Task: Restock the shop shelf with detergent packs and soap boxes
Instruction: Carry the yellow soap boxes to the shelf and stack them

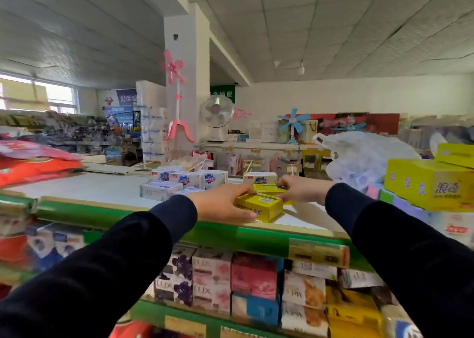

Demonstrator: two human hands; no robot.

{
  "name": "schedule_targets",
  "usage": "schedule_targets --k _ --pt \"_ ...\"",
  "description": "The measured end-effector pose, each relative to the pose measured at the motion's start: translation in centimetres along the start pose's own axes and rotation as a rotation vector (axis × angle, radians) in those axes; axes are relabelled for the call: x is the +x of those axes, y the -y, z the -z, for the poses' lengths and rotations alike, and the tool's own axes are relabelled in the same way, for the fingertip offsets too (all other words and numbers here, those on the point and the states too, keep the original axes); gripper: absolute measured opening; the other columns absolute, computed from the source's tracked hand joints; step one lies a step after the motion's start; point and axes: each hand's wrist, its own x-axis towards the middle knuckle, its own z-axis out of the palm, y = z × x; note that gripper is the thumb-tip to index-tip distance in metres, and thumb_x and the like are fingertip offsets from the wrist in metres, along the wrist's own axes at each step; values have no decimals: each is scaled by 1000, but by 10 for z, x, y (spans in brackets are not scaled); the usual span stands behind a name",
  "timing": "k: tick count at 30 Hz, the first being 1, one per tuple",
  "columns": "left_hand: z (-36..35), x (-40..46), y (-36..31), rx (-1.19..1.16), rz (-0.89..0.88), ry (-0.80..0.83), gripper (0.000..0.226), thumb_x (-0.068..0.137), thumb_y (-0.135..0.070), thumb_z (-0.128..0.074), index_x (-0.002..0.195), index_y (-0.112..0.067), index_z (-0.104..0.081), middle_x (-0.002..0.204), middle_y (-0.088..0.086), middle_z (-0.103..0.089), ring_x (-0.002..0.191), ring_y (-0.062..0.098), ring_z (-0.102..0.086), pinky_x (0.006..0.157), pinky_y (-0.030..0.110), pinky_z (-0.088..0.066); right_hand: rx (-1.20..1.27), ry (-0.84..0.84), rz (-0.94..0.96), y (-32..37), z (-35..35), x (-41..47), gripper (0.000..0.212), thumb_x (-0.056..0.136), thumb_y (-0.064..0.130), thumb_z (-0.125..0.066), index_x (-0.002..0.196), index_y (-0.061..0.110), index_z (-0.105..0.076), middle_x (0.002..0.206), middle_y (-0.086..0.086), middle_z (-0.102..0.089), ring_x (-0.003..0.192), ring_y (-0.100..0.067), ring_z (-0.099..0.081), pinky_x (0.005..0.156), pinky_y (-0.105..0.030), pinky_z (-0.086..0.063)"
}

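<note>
Near yellow soap box (259, 206) at the near edge of the top shelf (102, 189), gripped from the left by the left hand (220, 204), fingers curled over its top and near face; likely light, stiff cardboard with slick print, best taken across the flat sides. Second yellow soap box (268, 189) just behind, pinched by the right hand (300, 189). Farther left, white soap boxes (179, 183); far right, crinkled plastic bag (364, 155).
</note>
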Motion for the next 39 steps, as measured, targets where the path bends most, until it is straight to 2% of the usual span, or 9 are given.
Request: schedule_targets --k 6,12,15,18,21,24,26,29,39 --pt "20 -12 11 -105 -29 -24 44 94 -50 -65 135 -34 -59 132 -10 -55 125 13 -51 108 34 -41 87 -24 83 -9 4 -5 59 93 38 -71 145 18 -51 145 -6 -53 128 -22 -51 102 -30 -41" --pt "33 -20 17 -324 77 -46 28 96 -61 -54 86 -49 -77 93 -15 -73 93 1 -61 95 31 -43 373 38 -70 -21 22 -19 49 97 63 -52 99 20 -75 102 -6 -78 86 -19 -76 81 -31 -60" --pt "24 -7 18 -266 143 -259 33 98 -53 -57 104 -29 -80 102 -7 -76 96 13 -67 93 36 -51 255 -41 -95 -22 23 -21 51 100 62 -46 97 20 -75 89 2 -78 83 -15 -76 69 -28 -56" --pt "19 -3 18 -283 114 -375 22 98 -44 -62 104 -28 -76 98 -13 -73 94 3 -65 97 38 -52 219 -133 -59 -21 20 -20 53 101 61 -43 100 19 -75 93 1 -78 84 -13 -73 65 -27 -54" --pt "16 -8 16 -323 92 -402 30 89 -65 -59 92 -39 -74 86 -12 -76 86 12 -70 81 33 -53 281 -141 -18 -22 16 -23 52 98 70 -39 107 26 -65 108 2 -73 95 -17 -69 73 -30 -56" --pt "11 -16 16 -326 93 -321 53 71 -83 -63 108 -47 -71 107 -18 -74 100 9 -69 84 26 -52 263 -55 37 -24 13 -24 50 93 61 -59 131 28 -53 122 -2 -66 106 -21 -65 81 -33 -57" --pt "10 -18 14 -280 143 -297 53 74 -63 -78 123 -44 -66 116 -20 -68 104 7 -67 83 24 -52 279 -34 44 -25 9 -21 52 91 43 -72 132 19 -52 124 -7 -66 107 -24 -66 86 -37 -60" --pt "10 -20 8 -394 194 -326 40 79 -36 -85 115 -36 -69 106 -11 -74 94 8 -73 80 23 -58 376 -84 57 -26 5 -19 35 91 32 -76 117 17 -57 115 -10 -70 98 -24 -70 83 -37 -61" --pt "36 -102 2 -531 315 -540 34 90 -23 -77 122 -27 -69 109 2 -76 101 22 -72 87 40 -60 742 -27 279 24 10 -18 24 88 30 -78 107 22 -66 95 -3 -80 82 -17 -78 66 -27 -62"
